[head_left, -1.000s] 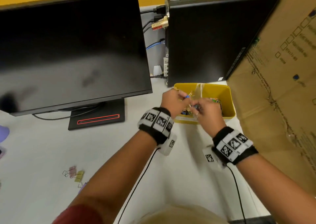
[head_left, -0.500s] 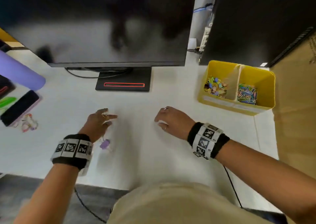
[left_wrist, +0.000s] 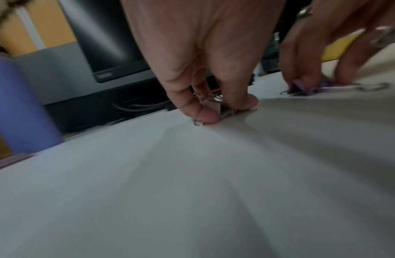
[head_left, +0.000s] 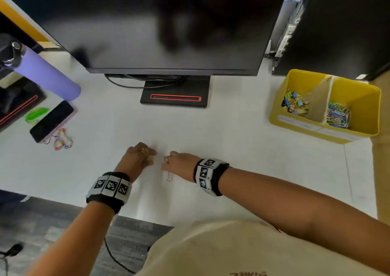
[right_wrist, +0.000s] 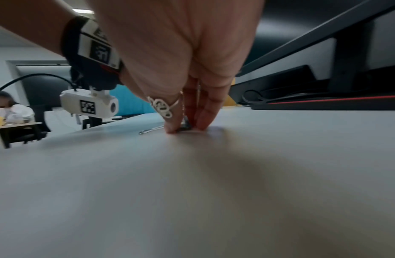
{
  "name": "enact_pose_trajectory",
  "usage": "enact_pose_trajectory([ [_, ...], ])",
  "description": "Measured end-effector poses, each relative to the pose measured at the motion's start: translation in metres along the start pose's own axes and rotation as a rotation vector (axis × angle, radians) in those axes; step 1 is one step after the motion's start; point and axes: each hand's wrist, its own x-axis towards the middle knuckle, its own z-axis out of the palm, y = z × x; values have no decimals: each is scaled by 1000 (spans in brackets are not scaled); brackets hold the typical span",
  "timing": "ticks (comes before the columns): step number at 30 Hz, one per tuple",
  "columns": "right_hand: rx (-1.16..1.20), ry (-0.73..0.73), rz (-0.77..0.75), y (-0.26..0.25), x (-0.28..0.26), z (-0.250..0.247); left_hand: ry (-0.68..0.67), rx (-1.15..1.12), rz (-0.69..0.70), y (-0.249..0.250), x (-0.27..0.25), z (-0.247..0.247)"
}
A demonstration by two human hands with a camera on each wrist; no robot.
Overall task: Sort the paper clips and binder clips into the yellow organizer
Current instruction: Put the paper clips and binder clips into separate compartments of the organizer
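On the white table my left hand pinches a pink binder clip between thumb and fingers. Just to its right my right hand pinches a purple binder clip against the table; its wire handle sticks out toward me. In the right wrist view that clip is mostly hidden by the fingertips. The yellow organizer stands at the far right, with binder clips in its left compartment and paper clips in its right one.
A black monitor on its stand fills the back, with a black computer tower behind the organizer. A purple bottle, a phone and a keychain lie at the left. Cardboard borders the right.
Both hands left the organizer and dropped to the table in front of me. Since half a second ago they have drawn close together, each closing on a binder clip.
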Motion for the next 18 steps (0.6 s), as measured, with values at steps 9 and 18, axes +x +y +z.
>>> enact_pose_trajectory([
  [9, 528, 435, 464, 62, -129, 20, -200, -155, 149, 100, 24, 37],
  [18, 505, 1312, 972, 107, -260, -34, -195, -829, 383, 301, 92, -18],
])
